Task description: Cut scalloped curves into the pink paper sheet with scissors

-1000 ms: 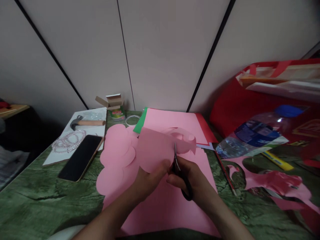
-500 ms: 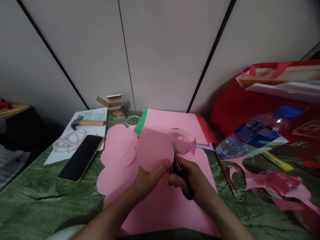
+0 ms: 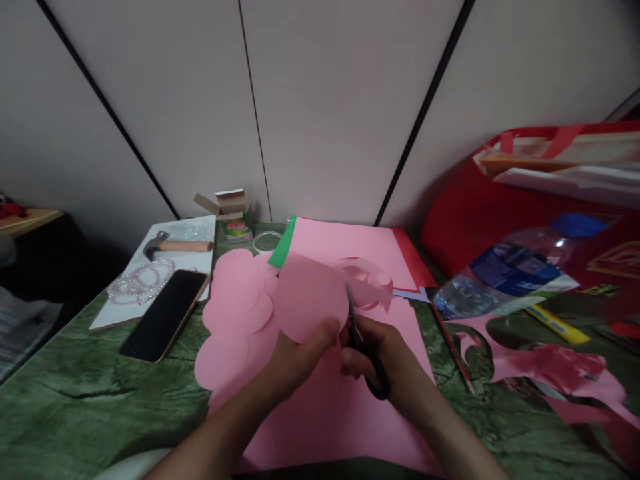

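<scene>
Between thumb and fingers, my left hand (image 3: 305, 350) pinches a sheet of pink paper (image 3: 310, 293) at its lower edge; the fingers behind it are hidden. My right hand (image 3: 375, 353) is closed round the black handles of a pair of scissors (image 3: 354, 320). Its blades point away from me and lie at the right edge of the held paper. A curling pink offcut (image 3: 375, 293) extends to the right of the blades. Underneath are larger pink sheets (image 3: 320, 427), and several round-edged pink cut-outs (image 3: 233, 310) overlap on the left.
A phone (image 3: 165, 317), a hammer (image 3: 183, 246), bead strings (image 3: 140, 281) and a small opened box (image 3: 235, 223) are on the left. To the right stand a plastic bottle (image 3: 515, 267), a red bag (image 3: 460, 220), a pencil (image 3: 453, 347), a yellow cutter (image 3: 557, 325) and pink scraps (image 3: 520, 360).
The scissor handles and my right fingers have shifted very slightly to the right. My left hand keeps its hold on the paper, and the view has moved a little.
</scene>
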Tool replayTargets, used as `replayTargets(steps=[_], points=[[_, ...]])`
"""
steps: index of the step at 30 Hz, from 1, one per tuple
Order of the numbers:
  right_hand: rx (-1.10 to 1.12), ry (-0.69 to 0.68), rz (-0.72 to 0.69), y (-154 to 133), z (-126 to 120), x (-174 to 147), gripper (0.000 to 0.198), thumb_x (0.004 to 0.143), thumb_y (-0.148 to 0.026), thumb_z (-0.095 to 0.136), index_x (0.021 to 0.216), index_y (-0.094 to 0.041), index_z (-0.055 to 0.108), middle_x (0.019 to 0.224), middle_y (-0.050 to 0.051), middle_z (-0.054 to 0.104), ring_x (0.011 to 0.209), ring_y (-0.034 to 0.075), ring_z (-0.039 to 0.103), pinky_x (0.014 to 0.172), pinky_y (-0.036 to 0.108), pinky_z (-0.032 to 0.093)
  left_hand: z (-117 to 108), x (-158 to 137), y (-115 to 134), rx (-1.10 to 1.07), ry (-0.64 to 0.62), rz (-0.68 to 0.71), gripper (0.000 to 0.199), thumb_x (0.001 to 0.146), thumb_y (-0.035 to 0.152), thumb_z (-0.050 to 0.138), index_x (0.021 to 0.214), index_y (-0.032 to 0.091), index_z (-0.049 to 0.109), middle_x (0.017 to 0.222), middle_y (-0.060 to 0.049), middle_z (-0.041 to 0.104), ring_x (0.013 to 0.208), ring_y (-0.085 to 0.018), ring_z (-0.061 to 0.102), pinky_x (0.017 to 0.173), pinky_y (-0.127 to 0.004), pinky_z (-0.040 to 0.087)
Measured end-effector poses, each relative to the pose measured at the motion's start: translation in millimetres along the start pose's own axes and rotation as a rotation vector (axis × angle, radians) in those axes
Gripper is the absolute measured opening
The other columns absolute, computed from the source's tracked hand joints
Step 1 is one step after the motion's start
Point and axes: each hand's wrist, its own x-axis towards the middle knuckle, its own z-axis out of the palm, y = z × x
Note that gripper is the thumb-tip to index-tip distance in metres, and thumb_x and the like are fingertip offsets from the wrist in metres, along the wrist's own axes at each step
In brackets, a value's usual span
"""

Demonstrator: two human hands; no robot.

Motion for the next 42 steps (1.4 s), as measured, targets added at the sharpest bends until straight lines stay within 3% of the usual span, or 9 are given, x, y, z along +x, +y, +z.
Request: replayTargets(steps=[10,15,20,24,29,34,38,42], points=[[-0.004,0.015,0.016,2.8,-0.5,-0.2,0.024,0.064,-0.033,0.064,0.060,-0.018,0.046,0.044,-0.006,0.046,0.043,0.010,0.046,0.043,0.023,0.037,-2.6,3.2,-16.2,0.006,0.114,0.038,0.018,0.071,0.032,0.055,0.061,0.017,0.057,0.054,-0.001,0.060,0.054,-0.015,0.057,0.050,-0.025,0.046],[-0.010,0.023,0.029,2.9,-0.1,-1.2,0.019,0.065,-0.027,0.061,0.060,-0.018,0.045,0.043,-0.007,0.046,0.042,0.010,0.047,0.042,0.022,0.036,-2.2,6.5,-18.8,-0.038,0.193,0.088,0.023,0.071,0.039,0.056,0.073,0.017,0.060,0.063,-0.004,0.063,0.066,-0.019,0.060,0.055,-0.029,0.049],[0.018,0.017,0.049,3.9,2.7,-2.2,0.017,0.064,-0.024,0.061,0.061,-0.018,0.046,0.043,-0.007,0.046,0.042,0.009,0.046,0.042,0.022,0.037,0.5,8.6,-14.6,-0.177,0.166,0.119,0.031,0.073,0.042,0.052,0.083,0.015,0.061,0.069,-0.007,0.065,0.074,-0.023,0.061,0.059,-0.032,0.050],[0.035,0.006,0.040,6.5,6.7,-2.9,0.020,0.065,-0.027,0.063,0.062,-0.018,0.045,0.045,-0.007,0.047,0.042,0.009,0.047,0.042,0.021,0.037,1.6,4.6,-10.1,-0.137,0.201,0.129,0.028,0.074,0.041,0.052,0.077,0.015,0.060,0.064,-0.004,0.064,0.067,-0.019,0.061,0.056,-0.027,0.049],[0.005,-0.023,0.025,9.4,6.8,-1.6,0.026,0.065,-0.035,0.065,0.064,-0.018,0.046,0.048,-0.005,0.048,0.044,0.010,0.046,0.043,0.021,0.035,2.6,-0.5,-6.3,-0.024,0.267,-0.015,0.023,0.068,0.037,0.059,0.067,0.015,0.060,0.060,-0.003,0.064,0.062,-0.019,0.061,0.053,-0.027,0.049],[-0.033,0.007,-0.048,9.1,0.0,1.9,0.030,0.060,-0.037,0.070,0.063,-0.017,0.048,0.054,-0.006,0.041,0.049,0.009,0.035,0.044,0.021,0.030,2.1,-0.3,-6.9,-0.037,0.194,0.025,0.023,0.068,0.033,0.059,0.083,0.016,0.062,0.082,-0.006,0.068,0.078,-0.020,0.062,0.068,-0.029,0.050],[-0.029,-0.017,-0.082,12.0,-3.2,3.8,0.031,0.060,-0.041,0.068,0.062,-0.018,0.047,0.056,-0.004,0.040,0.051,0.010,0.035,0.045,0.022,0.030,2.1,0.2,-6.6,-0.030,0.114,0.014,0.020,0.070,0.033,0.057,0.077,0.015,0.063,0.075,-0.006,0.068,0.073,-0.019,0.063,0.066,-0.030,0.051],[-0.020,-0.030,-0.096,13.4,-2.6,3.7,0.029,0.061,-0.040,0.067,0.063,-0.019,0.048,0.056,-0.004,0.039,0.050,0.010,0.032,0.044,0.022,0.028,3.7,-0.3,-4.1,-0.051,0.141,0.006,0.021,0.068,0.031,0.058,0.081,0.014,0.063,0.079,-0.007,0.069,0.077,-0.021,0.063,0.067,-0.030,0.051]])
